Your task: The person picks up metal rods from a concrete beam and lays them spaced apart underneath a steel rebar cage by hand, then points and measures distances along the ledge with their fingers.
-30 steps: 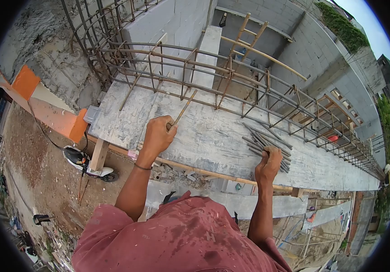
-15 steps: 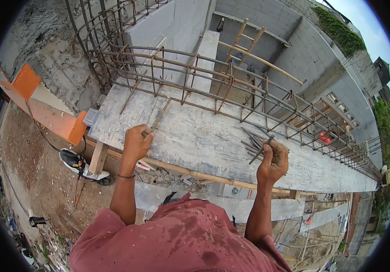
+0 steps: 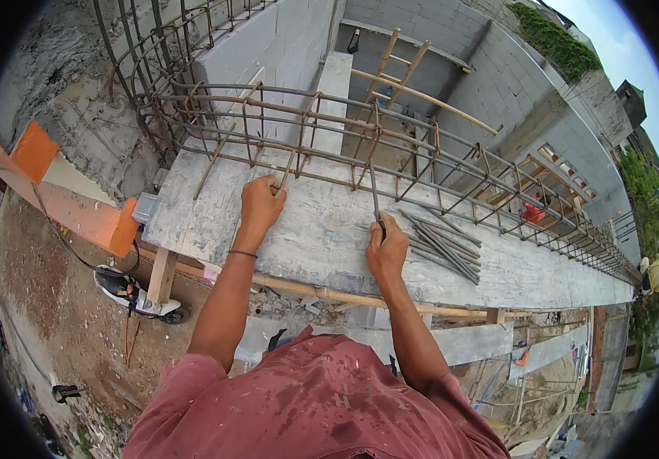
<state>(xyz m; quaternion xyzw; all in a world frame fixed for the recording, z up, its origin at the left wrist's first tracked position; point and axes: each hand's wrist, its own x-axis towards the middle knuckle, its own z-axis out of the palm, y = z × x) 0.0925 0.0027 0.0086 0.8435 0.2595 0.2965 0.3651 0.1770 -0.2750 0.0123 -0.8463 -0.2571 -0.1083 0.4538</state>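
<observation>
My left hand [image 3: 262,205] is closed on a thin brownish rod [image 3: 289,169], whose upper end is at the near bars of the long rebar cage [image 3: 329,157]. Held upright in my right hand [image 3: 387,243] is a dark steel rod [image 3: 375,187]; its upper part overlaps the cage in this view. Just right of that hand, a loose pile of short steel rods [image 3: 448,249] lies on the grey board [image 3: 314,241]. Another short rod [image 3: 208,170] rests near the cage's left end.
Grey block walls [image 3: 490,84] and a bamboo ladder [image 3: 398,67] stand beyond the cage. Vertical bars rise at the upper left beside an orange-edged piece [image 3: 119,229]. Below the board are a bamboo pole [image 3: 314,291] and a motorbike [image 3: 138,297]. A person in red [image 3: 532,210] is beyond the cage.
My right hand has lifted a rod from the pile and moved left, the rod now upright toward the cage. My left hand has moved up to the cage with its rod.
</observation>
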